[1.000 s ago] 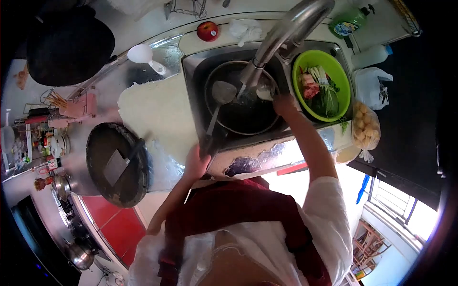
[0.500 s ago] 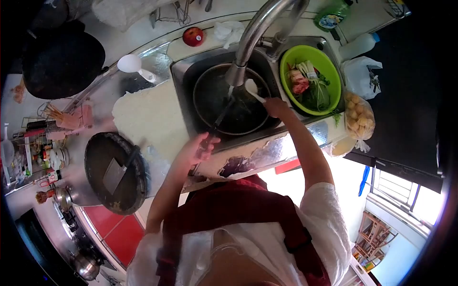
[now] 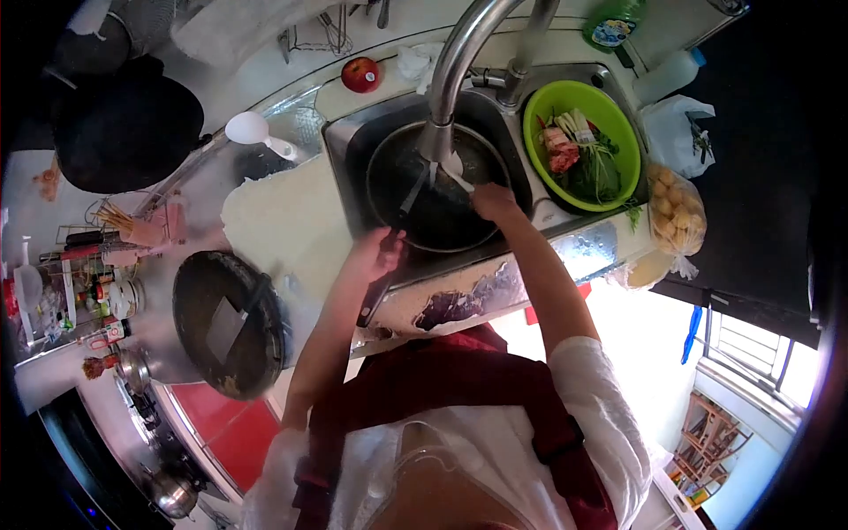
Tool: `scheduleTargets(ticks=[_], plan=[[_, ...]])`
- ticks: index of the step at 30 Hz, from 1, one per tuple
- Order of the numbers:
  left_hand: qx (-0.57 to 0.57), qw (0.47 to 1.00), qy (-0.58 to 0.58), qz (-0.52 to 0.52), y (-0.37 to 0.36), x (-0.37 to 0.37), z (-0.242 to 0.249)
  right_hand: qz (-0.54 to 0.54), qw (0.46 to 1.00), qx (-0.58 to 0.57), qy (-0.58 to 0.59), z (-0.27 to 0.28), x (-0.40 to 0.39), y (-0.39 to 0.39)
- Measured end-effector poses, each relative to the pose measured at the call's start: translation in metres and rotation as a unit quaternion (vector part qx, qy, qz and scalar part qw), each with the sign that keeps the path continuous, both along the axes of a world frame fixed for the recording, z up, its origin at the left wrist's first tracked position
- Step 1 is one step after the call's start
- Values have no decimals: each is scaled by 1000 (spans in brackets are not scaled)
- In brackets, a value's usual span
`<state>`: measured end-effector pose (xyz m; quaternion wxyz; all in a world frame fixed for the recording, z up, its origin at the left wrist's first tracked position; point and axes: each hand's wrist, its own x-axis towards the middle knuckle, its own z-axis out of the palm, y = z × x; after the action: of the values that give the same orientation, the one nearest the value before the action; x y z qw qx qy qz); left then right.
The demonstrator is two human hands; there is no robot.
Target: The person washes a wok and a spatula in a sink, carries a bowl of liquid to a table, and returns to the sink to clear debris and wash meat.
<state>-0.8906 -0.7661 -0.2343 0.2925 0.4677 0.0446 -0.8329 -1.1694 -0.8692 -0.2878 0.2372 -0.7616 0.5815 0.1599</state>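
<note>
My left hand (image 3: 375, 256) is closed around a black-handled utensil (image 3: 409, 205), whose slim grey end points up under the faucet (image 3: 437, 141). My right hand (image 3: 495, 203) grips a white utensil (image 3: 461, 182); in this frame its head is partly behind the faucet spout, touching or very near the tip of the black-handled one. Both tools are above a large dark round pan (image 3: 442, 231) in the left basin of the steel sink (image 3: 346, 146). Water seems to come from the spout.
Right basin: a green bowl (image 3: 629, 124) of vegetables and meat. Beside it lies a bag of round yellowish items (image 3: 676, 212). Left of the sink: a dark pan (image 3: 199, 331) with a spatula (image 3: 228, 331) and a white ladle-like utensil (image 3: 249, 129). An apple (image 3: 360, 75) sits behind.
My right hand has moved the white utensil left, toward the spout and the black-handled utensil's tip. My left hand keeps its hold. The whole view has shifted slightly.
</note>
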Motion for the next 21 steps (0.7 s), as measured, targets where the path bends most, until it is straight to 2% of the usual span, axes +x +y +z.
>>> scheduleTargets(ticks=[2, 4, 8, 10, 12, 14, 15, 16, 18, 19, 20, 21], plan=[[1, 1000, 4, 22, -10, -12, 1, 21, 1000, -4, -17, 34, -6, 9], [-20, 1000, -13, 15, -23, -27, 6, -35, 994, -68, -82, 71, -4, 26], [-17, 1000, 15, 15, -44, -44, 11, -12, 996, -46, -82, 102, 5, 49], [-16, 1000, -4, 0, -42, -40, 8, -16, 993, -89, -81, 89, 2, 53], [-15, 999, -27, -13, -36, -39, 8, -26, 993, -98, -62, 51, -8, 40], [-75, 986, -118, -93, -18, -39, 17, 41, 998, -46, 26, 9, -21, 28], [-131, 960, -218, -118, -6, -38, 26, 12, 999, -38, -13, 1, -22, 30], [-151, 958, -201, -135, 5, -26, 31, 16, 999, -38, -17, -20, -27, 36], [-172, 931, -281, -159, 28, -4, 27, -18, 979, -127, -157, -62, -33, 48], [-171, 931, -283, -153, 40, 6, 28, -225, 917, 155, -289, 41, -10, 52], [-255, 846, -402, -239, 52, 13, 32, -217, 920, 156, -287, 39, 2, 59], [-329, 730, -508, -316, 60, 17, 35, -243, 850, 189, -429, 36, 10, 63]])
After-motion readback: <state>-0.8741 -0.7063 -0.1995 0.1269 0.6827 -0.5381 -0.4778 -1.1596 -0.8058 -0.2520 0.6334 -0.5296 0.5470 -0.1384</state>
